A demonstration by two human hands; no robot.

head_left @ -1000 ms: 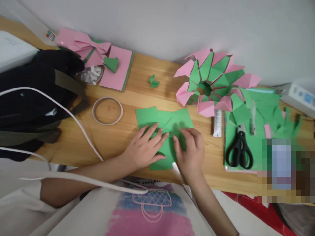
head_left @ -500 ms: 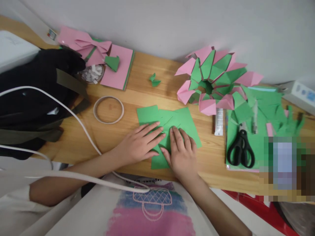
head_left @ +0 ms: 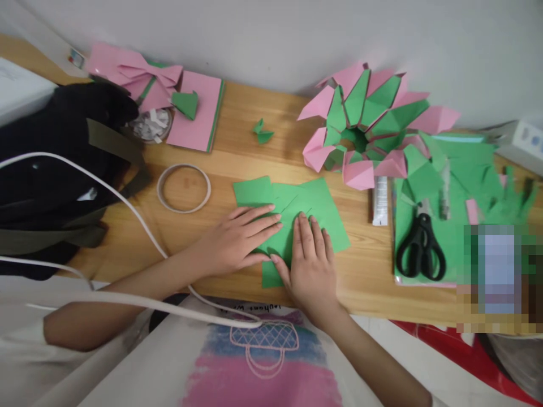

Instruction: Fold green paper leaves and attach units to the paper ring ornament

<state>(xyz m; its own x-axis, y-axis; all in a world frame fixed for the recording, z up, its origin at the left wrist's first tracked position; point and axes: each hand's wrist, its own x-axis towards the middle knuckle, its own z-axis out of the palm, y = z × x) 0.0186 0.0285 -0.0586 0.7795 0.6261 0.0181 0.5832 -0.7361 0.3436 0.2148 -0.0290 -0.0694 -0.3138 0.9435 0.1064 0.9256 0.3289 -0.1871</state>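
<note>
Several green paper pieces (head_left: 324,212) lie overlapping on the wooden table, with thin dark lines or slits near their middle. My left hand (head_left: 237,237) rests flat over their left side, fingers stretched out and pointing right. On the right part of the same paper lies my right hand (head_left: 313,263), palm down, its fingers extended and pointing away from me. Both thumbs come close together over the lower paper. Parts of the paper are hidden beneath my hands.
A pink and green folded-paper ring (head_left: 356,138) stands behind. Black-handled scissors (head_left: 421,249) lie on green sheets (head_left: 462,175) at right, near a white tube (head_left: 380,200). A tape ring (head_left: 183,188), pink paper (head_left: 197,107), a black bag (head_left: 63,169) and a white cable (head_left: 127,183) are leftward.
The view has shifted slightly. My hands stay flat on the green paper, with the left one drawn a little to the left.
</note>
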